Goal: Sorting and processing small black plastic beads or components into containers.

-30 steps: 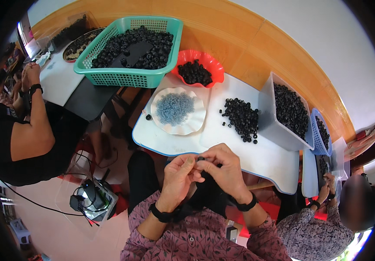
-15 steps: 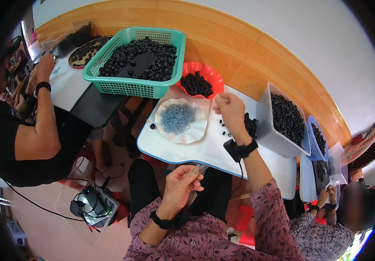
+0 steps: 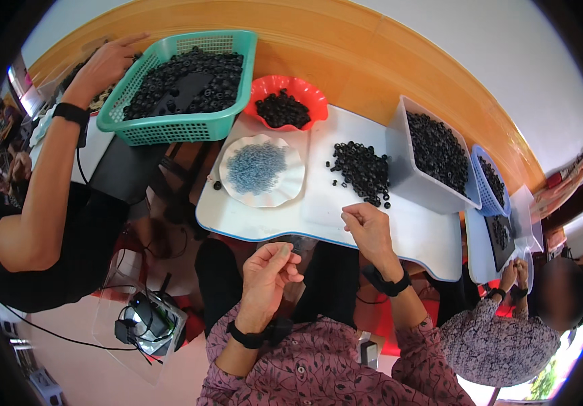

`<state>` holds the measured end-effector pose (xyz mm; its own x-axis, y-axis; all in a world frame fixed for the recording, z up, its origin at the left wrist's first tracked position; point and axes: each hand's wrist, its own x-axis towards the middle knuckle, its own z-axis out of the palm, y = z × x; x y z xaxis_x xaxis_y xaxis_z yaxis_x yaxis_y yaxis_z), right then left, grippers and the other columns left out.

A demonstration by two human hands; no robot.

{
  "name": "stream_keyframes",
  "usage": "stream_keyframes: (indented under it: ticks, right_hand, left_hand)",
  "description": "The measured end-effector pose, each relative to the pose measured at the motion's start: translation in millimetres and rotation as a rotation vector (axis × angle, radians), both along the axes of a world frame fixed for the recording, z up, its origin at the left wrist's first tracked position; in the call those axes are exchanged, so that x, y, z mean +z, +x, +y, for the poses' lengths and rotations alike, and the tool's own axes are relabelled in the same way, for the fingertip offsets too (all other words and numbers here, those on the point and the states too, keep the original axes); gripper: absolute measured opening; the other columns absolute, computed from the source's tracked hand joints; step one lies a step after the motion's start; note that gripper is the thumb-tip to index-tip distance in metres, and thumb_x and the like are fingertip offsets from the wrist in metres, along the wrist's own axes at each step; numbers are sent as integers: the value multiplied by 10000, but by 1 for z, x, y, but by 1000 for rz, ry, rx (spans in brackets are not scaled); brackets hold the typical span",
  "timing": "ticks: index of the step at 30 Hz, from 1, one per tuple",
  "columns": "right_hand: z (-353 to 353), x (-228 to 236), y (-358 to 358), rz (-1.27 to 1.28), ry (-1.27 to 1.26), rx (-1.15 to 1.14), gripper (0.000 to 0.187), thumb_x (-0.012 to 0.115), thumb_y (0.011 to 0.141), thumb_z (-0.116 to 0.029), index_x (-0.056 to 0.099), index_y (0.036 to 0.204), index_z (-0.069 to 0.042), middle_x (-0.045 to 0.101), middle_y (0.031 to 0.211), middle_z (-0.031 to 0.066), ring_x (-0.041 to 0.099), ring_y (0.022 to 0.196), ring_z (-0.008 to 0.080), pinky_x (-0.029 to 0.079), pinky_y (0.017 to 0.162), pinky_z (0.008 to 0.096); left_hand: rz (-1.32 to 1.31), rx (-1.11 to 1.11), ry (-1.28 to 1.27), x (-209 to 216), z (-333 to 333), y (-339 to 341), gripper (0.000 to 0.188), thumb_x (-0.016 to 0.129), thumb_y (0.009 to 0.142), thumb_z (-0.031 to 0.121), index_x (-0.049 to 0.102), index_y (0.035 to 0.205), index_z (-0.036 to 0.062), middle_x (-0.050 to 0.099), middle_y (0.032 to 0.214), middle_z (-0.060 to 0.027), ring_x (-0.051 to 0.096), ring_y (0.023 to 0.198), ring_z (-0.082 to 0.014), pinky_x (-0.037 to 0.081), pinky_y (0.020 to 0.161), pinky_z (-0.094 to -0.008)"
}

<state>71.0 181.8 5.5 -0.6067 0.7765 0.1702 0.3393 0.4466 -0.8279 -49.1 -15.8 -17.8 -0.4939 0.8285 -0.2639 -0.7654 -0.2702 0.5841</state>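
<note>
My left hand (image 3: 268, 274) is raised in front of my lap, just off the table's front edge. Its thumb and fingers are pinched together, and anything between them is too small to make out. Low over the front of the white table (image 3: 251, 220), my right hand (image 3: 371, 233) has its fingers curled into a pinch. What it grips, if anything, is hidden. Beyond it lies a loose pile of small black ring-shaped parts (image 3: 359, 168). A white scalloped plate (image 3: 284, 193) to the left bears many tiny bluish clear pieces (image 3: 256, 168).
A red bowl (image 3: 318, 101) of black parts stands behind the plate, beside a green basket (image 3: 190, 128) full of black rings. At right are a grey bin (image 3: 406, 159) and a blue basket (image 3: 484, 183). Co-workers sit at left and right; the left one's arm (image 3: 58, 176) reaches across.
My right hand has come down from beside the red bowl to the table's front. My left hand keeps its pinch. The left co-worker's arm now reaches farther back, and the view has shifted slightly.
</note>
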Motion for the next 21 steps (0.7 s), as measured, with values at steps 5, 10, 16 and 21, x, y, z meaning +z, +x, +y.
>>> stream_keyframes:
  ticks: [5, 10, 16, 21]
  right_hand:
    - [16, -20, 41, -161, 251, -40, 117, 643, 799, -72, 675, 855, 26, 615, 810, 180, 615, 711, 301, 484, 644, 363]
    - [29, -20, 53, -260, 329, -48, 123, 626, 803, -58, 660, 883, 28, 605, 837, 188, 614, 747, 336, 489, 678, 402]
    - [50, -24, 55, -340, 370, -243, 315, 633, 801, -60, 589, 1101, 23, 564, 1019, 223, 602, 858, 388, 490, 756, 443]
    - [68, -24, 55, -513, 355, -276, 528, 680, 773, -90, 488, 1242, 60, 523, 1093, 236, 561, 995, 411, 485, 823, 446]
  left_hand:
    - [-1, -34, -12, -5, 6, 8, 159, 580, 941, 133, 625, 1014, -1, 656, 839, -94, 600, 640, -98, 572, 607, -265]
    - [-9, -31, -22, -3, 10, 14, 133, 607, 922, 121, 640, 983, 7, 667, 834, -92, 611, 621, -101, 578, 596, -274]
    - [26, -53, -50, -4, 11, 17, 155, 573, 943, 128, 624, 1017, 2, 655, 847, -93, 598, 643, -97, 562, 603, -261]
    - [20, -66, -40, -4, 13, 19, 159, 570, 946, 131, 622, 1018, -1, 654, 848, -93, 598, 641, -99, 563, 604, -261]
